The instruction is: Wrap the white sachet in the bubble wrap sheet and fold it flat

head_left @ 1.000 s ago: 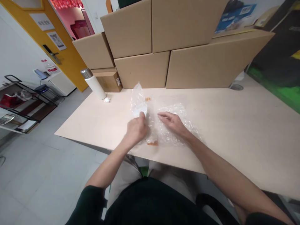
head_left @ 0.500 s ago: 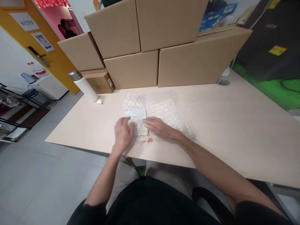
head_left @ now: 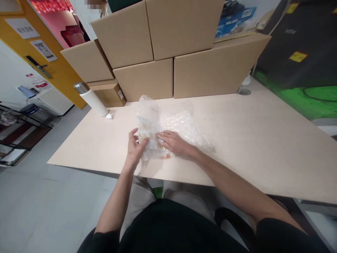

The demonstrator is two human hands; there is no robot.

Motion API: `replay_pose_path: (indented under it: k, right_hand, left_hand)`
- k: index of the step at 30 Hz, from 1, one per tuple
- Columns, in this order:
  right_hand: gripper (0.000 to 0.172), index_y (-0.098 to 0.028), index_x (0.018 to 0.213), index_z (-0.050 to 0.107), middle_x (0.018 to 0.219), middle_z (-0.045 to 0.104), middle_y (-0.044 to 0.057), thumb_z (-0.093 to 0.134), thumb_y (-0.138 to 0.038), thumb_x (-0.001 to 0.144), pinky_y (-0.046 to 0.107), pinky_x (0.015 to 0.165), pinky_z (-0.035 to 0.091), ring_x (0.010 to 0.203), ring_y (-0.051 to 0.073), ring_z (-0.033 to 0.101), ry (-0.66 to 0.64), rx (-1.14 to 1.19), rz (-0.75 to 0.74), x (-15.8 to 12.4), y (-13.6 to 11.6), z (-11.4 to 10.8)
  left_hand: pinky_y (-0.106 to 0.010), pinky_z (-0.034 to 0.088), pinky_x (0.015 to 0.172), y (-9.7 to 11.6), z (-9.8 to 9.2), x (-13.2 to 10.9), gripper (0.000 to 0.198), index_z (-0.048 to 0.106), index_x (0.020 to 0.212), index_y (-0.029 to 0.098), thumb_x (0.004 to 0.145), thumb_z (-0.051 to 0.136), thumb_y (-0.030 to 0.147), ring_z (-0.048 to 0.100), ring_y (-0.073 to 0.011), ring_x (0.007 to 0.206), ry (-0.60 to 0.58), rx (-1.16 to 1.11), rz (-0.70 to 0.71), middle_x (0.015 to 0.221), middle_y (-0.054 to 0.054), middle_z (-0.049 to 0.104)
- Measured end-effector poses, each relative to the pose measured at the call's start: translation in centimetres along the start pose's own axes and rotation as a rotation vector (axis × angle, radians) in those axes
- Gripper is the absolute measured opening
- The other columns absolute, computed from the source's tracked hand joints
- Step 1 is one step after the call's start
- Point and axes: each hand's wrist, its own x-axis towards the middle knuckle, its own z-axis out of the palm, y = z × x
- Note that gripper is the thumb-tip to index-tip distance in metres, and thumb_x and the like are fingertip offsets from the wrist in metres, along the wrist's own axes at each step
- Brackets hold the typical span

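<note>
A sheet of clear, crinkled bubble wrap (head_left: 181, 123) lies on the table in front of me. Its left part is folded over a flat, pale rectangular packet (head_left: 151, 142), which shows only dimly through the plastic. My left hand (head_left: 135, 146) grips the left edge of this fold, thumb on top and fingers around the outer side. From the right, my right hand (head_left: 173, 142) lies with its fingers flat on the packet's right edge. An orange mark (head_left: 167, 155) shows at the near edge of the wrap.
A white bottle with a steel cap (head_left: 94, 102) stands at the left, a crumpled white scrap (head_left: 110, 116) beside it. Stacked cardboard boxes (head_left: 143, 80) line the back of the table (head_left: 244, 140). A yellow door (head_left: 39, 63) is beyond, and part of a person shows behind the boxes.
My left hand has taken hold of the left side of the bubble wrap and brought it over the packet, which lay uncovered before. My right hand has stayed at the packet's right edge.
</note>
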Motion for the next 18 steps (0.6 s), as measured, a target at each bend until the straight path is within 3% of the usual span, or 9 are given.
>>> replay_pose_path:
  k: [5,9,11,14,16,18]
  right_hand:
    - [0.04,-0.024,0.129,0.064,0.138,0.062,0.007,0.048,-0.033,0.093,0.051,0.115,0.032,0.133,0.029,0.048,0.072,0.057,0.039,-0.1,1.9,-2.9]
    - [0.039,-0.016,0.121,0.066,0.132,0.063,0.015,0.047,-0.028,0.09,0.055,0.111,0.034,0.127,0.035,0.05,0.46,-0.01,0.375,-1.2,4.0,-6.5]
    - [0.04,-0.014,0.121,0.065,0.131,0.061,0.02,0.052,-0.032,0.088,0.06,0.108,0.034,0.126,0.04,0.049,0.573,-0.036,0.582,-1.8,5.0,-7.8]
    - [0.039,-0.012,0.11,0.067,0.112,0.068,0.022,0.063,-0.037,0.081,0.054,0.097,0.044,0.113,0.04,0.058,0.524,0.089,0.802,-2.4,6.2,-8.8]
    - [0.032,-0.015,0.094,0.069,0.09,0.071,0.015,0.065,-0.042,0.079,0.042,0.084,0.05,0.095,0.033,0.065,0.477,0.33,0.811,-2.5,6.3,-8.7]
    - [0.035,-0.016,0.08,0.067,0.072,0.068,0.008,0.064,-0.052,0.079,0.034,0.069,0.05,0.078,0.026,0.065,0.483,0.6,0.748,-2.4,6.1,-8.5]
  left_hand:
    - [-0.024,0.044,0.062,3.4,4.4,-0.5,0.055,0.045,0.129,0.02,0.084,0.064,0.045,0.05,-0.0098,0.064,-0.108,0.077,0.133,0.084,0.002,0.048]
    - [-0.029,0.046,0.068,5.0,7.8,-0.2,0.058,0.043,0.135,0.019,0.086,0.063,0.045,0.052,-0.0125,0.065,-0.148,0.283,0.211,0.092,-0.002,0.054]
    - [-0.034,0.048,0.078,5.6,9.5,-0.1,0.059,0.043,0.137,0.017,0.088,0.06,0.044,0.057,-0.0169,0.074,-0.156,0.43,0.282,0.102,-0.007,0.057]
    - [-0.041,0.046,0.088,6.2,12.0,-0.2,0.058,0.04,0.141,0.017,0.091,0.055,0.042,0.061,-0.0248,0.091,-0.19,0.617,0.348,0.116,-0.014,0.056]
    - [-0.042,0.045,0.091,6.2,13.7,-0.4,0.06,0.039,0.143,0.017,0.092,0.053,0.043,0.062,-0.0295,0.101,-0.235,0.696,0.346,0.123,-0.018,0.053]
    - [-0.043,0.044,0.091,5.8,15.1,-0.5,0.061,0.039,0.143,0.017,0.093,0.051,0.049,0.061,-0.0331,0.107,-0.309,0.747,0.315,0.126,-0.02,0.051]
